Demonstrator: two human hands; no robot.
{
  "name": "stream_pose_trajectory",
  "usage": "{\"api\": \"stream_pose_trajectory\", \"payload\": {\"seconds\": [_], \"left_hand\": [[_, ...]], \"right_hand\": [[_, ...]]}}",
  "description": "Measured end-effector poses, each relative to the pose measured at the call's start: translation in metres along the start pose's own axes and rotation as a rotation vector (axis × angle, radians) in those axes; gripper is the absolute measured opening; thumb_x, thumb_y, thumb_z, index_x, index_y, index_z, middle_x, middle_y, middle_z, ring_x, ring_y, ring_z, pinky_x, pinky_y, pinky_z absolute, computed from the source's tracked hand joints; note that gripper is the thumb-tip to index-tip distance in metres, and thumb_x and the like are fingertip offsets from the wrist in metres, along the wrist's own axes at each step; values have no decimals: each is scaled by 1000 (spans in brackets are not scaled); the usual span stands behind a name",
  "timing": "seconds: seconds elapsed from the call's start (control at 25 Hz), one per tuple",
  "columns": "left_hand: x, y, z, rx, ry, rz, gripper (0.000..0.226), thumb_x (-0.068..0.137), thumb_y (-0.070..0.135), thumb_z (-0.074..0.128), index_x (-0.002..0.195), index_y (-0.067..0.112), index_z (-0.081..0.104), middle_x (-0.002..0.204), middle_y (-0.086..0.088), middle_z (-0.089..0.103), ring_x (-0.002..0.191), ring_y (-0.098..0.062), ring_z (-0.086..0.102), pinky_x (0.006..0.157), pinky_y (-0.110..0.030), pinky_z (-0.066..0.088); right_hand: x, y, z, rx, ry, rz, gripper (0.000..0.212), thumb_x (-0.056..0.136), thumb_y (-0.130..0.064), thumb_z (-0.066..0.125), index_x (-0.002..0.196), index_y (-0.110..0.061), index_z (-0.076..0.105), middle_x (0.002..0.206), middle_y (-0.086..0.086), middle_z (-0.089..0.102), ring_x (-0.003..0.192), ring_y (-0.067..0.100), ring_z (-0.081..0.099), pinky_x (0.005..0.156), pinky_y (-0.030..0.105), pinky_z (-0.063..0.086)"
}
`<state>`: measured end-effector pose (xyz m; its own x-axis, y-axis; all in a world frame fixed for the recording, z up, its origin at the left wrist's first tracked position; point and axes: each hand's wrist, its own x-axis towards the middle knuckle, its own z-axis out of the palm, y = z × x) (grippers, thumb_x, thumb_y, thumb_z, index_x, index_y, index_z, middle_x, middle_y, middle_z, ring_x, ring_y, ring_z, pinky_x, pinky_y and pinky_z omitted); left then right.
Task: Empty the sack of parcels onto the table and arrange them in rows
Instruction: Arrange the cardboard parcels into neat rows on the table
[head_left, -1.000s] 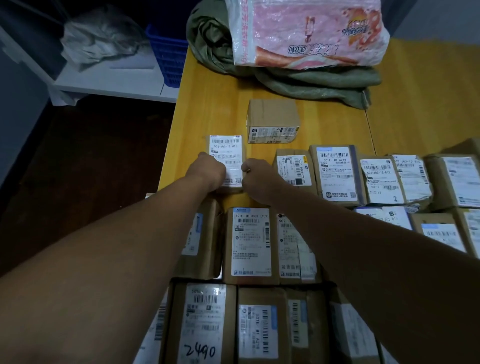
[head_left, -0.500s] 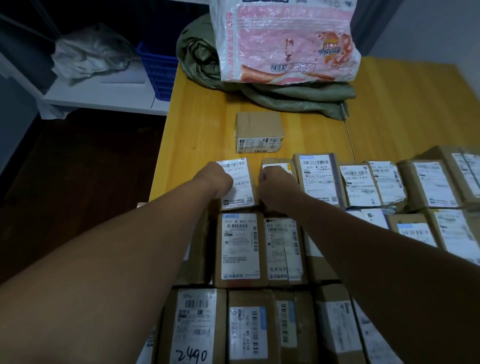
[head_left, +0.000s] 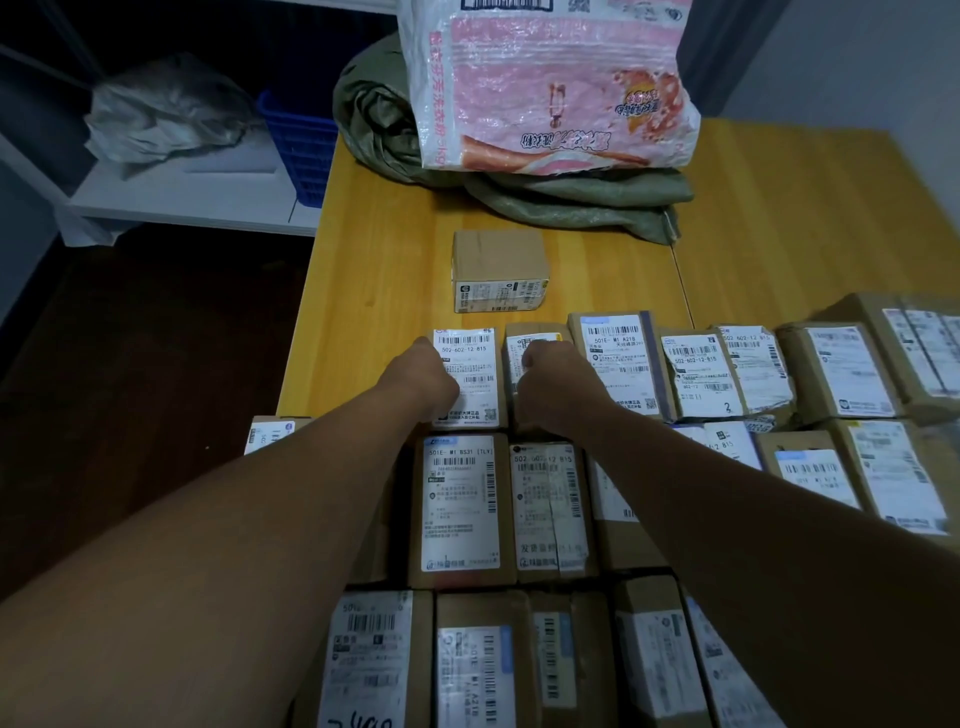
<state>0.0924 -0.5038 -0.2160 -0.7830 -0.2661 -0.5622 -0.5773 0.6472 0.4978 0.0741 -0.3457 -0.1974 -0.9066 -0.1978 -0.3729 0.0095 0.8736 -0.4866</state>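
left hand (head_left: 431, 379): clenched, knuckles up, gripping the 9 o'clock edge of the white-labelled parcel (head_left: 475, 382).

right hand (head_left: 553, 387): curled into a fist, resting on the brown parcel (head_left: 537, 340) directly at 3 o'clock of the white-labelled parcel. fingers hidden under the knuckles; grasp or mere contact: cannot tell.

white-labelled parcel: flat on the table (head_left: 374, 301), label up, at the 9 o'clock end of the far row, touching the brown parcel.

far row: continued toward 3 o'clock with more labelled parcels side by side, up to the frame edge.

second row (head_left: 460, 504) and near row (head_left: 483, 670): packed close toward 6 o'clock, partly under both forearms.

lone box (head_left: 500, 270): at 12 o'clock of the hands, apart from the rows, label on its near face.

green sack (head_left: 571, 202): crumpled at 12 o'clock of the lone box, near the far table edge, with a pink-and-white printed bag (head_left: 550, 88) on top.

off the table at 10 o'clock: white shelf (head_left: 192, 192), grey plastic bag (head_left: 161, 114) on it, blue basket (head_left: 298, 150) beside.
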Motion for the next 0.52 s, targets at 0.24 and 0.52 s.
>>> {"api": "stream_pose_trajectory", "payload": {"seconds": [0.24,0.52], "left_hand": [[7,6,-5,-69,10,-43,46,92,11,58,133,1,41,117,-14,63,101,-29,62,60,-29,43],[41,48,-27,-105,232,67,37,95,14,55,129,3,45,123,-17,55,101,-32,58,59,-32,41]], "right_hand": [[8,-5,-10,32,28,27,18,87,-2,47,102,-3,57,111,17,59,97,32,59,73,35,45],[58,-18,-31,-55,146,39,32,96,-12,46,127,-4,51,124,17,54,119,37,48,85,41,41]]}}
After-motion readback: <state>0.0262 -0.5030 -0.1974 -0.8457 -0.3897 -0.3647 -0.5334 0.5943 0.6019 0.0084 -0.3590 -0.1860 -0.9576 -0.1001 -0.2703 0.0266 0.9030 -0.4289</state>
